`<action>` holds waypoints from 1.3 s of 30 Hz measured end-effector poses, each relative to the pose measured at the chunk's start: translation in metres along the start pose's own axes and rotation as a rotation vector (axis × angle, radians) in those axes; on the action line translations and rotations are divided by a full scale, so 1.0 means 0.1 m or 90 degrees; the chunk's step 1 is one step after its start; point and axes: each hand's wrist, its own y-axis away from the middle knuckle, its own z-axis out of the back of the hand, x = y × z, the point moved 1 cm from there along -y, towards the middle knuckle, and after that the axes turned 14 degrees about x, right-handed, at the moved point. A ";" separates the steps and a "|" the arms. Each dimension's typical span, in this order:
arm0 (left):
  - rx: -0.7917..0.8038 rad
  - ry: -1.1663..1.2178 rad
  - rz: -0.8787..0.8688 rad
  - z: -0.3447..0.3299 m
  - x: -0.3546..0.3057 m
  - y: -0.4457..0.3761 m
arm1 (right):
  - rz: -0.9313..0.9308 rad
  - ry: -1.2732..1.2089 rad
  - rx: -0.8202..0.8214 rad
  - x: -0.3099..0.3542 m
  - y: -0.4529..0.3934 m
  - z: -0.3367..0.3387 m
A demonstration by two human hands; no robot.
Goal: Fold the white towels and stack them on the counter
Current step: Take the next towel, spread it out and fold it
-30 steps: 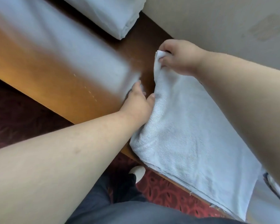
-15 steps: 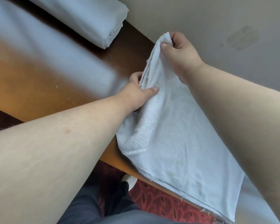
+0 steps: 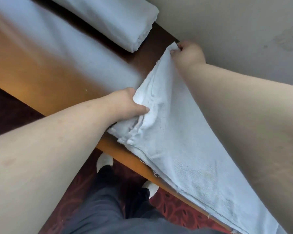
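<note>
Towel (image 3: pixel 179 141) lies over the near edge of the wooden worktop (image 3: pixel 46 78), stretched between both hands. The right hand (image 3: pixel 189 54) pinches its far corner, lifted, close to the wall. The left hand (image 3: pixel 127 105) grips a bunched fold on the side edge. Beyond the left hand a folded towel (image 3: pixel 118 19) rests

The right hand (image 3: pixel 189 54) pinches the far corner of a white towel (image 3: pixel 174 141) between thumb and fingertips, lifted near the wall (image 3: pixel 235 31). The left hand (image 3: pixel 125 105) grips a bunched fold (thumb on top), just above the wooden counter (image 3: pixel 46 76) edge. Beyond the fingers lies a folded towel (image 3: pixel 118 19).
</note>
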 end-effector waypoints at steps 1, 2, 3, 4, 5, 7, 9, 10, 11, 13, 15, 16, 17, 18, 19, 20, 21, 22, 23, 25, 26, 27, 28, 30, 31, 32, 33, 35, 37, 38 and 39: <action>-0.021 -0.006 0.012 0.01 0.09 0.02 | -0.024 0.015 0.020 0.03 -0.04 -0.05; -0.052 -0.007 0.021 0.00 0.19 0.04 | -0.052 0.022 0.044 0.05 -0.06 -0.09; -0.090 -0.001 0.025 0.00 0.28 0.05 | -0.073 0.021 0.065 0.06 -0.07 -0.11; -0.123 0.012 0.023 -0.02 0.37 0.07 | -0.077 0.011 0.079 0.07 -0.05 -0.13; -0.150 0.028 0.012 -0.04 0.44 0.09 | -0.058 -0.002 0.074 0.06 0.00 -0.15; -0.181 0.049 -0.018 -0.11 0.54 0.14 | 0.017 0.003 0.063 0.03 0.20 -0.18; -0.186 0.023 -0.031 -0.20 0.55 0.21 | 0.101 0.071 0.109 0.00 0.41 -0.24; -0.179 -0.004 -0.022 -0.25 0.54 0.26 | 0.145 0.133 0.122 0.01 0.49 -0.27; -0.165 -0.034 -0.003 -0.29 0.52 0.30 | 0.186 0.201 0.124 0.01 0.57 -0.31; -0.145 -0.089 0.041 -0.41 0.54 0.39 | 0.224 0.302 0.142 0.09 0.61 -0.34; -0.154 -0.109 0.070 -0.51 0.58 0.45 | 0.177 0.361 0.219 0.20 0.59 -0.37; -0.159 -0.111 0.080 -0.55 0.60 0.47 | 0.144 0.383 0.252 0.24 0.57 -0.37; -0.159 -0.118 0.086 -0.58 0.61 0.48 | 0.122 0.403 0.269 0.29 0.55 -0.37; -0.153 -0.130 0.091 -0.58 0.62 0.49 | 0.112 0.429 0.272 0.33 0.54 -0.36; -0.144 -0.143 0.090 -0.57 0.62 0.49 | 0.110 0.462 0.272 0.35 0.53 -0.35; -0.137 -0.147 0.084 -0.55 0.62 0.49 | 0.111 0.495 0.272 0.38 0.53 -0.35; -0.140 -0.137 0.074 -0.53 0.63 0.50 | 0.109 0.523 0.270 0.40 0.52 -0.35; -0.151 -0.116 0.063 -0.50 0.66 0.51 | 0.102 0.547 0.269 0.41 0.50 -0.35; -0.165 -0.089 0.056 -0.48 0.68 0.52 | 0.096 0.567 0.268 0.43 0.47 -0.35; -0.184 -0.045 0.056 -0.44 0.72 0.56 | 0.101 0.588 0.264 0.46 0.42 -0.33; -0.189 -0.036 0.056 -0.43 0.75 0.58 | 0.113 0.578 0.259 0.47 0.41 -0.34; -0.194 -0.030 0.054 -0.42 0.76 0.59 | 0.124 0.556 0.251 0.48 0.40 -0.34; -0.199 -0.021 0.054 -0.40 0.78 0.61 | 0.132 0.524 0.241 0.47 0.40 -0.35; -0.203 -0.006 0.059 -0.36 0.82 0.61 | 0.119 0.461 0.212 0.45 0.43 -0.38; -0.198 0.003 0.059 -0.34 0.84 0.61 | 0.103 0.440 0.199 0.44 0.46 -0.39; -0.189 0.017 0.055 -0.32 0.86 0.60 | 0.098 0.428 0.190 0.44 0.51 -0.40; -0.177 0.035 0.049 -0.31 0.88 0.60 | 0.121 0.422 0.183 0.46 0.58 -0.42; -0.151 0.049 0.031 -0.30 0.91 0.59 | 0.244 0.404 0.185 0.55 0.78 -0.53; -0.146 0.017 0.018 -0.32 0.93 0.60 | 0.335 0.425 0.236 0.62 0.95 -0.70; -0.154 0.001 0.017 -0.32 0.95 0.60 | 0.337 0.455 0.267 0.63 0.99 -0.78; -0.164 -0.011 0.019 -0.32 0.96 0.61 | 0.317 0.481 0.289 0.62 1.00 -0.84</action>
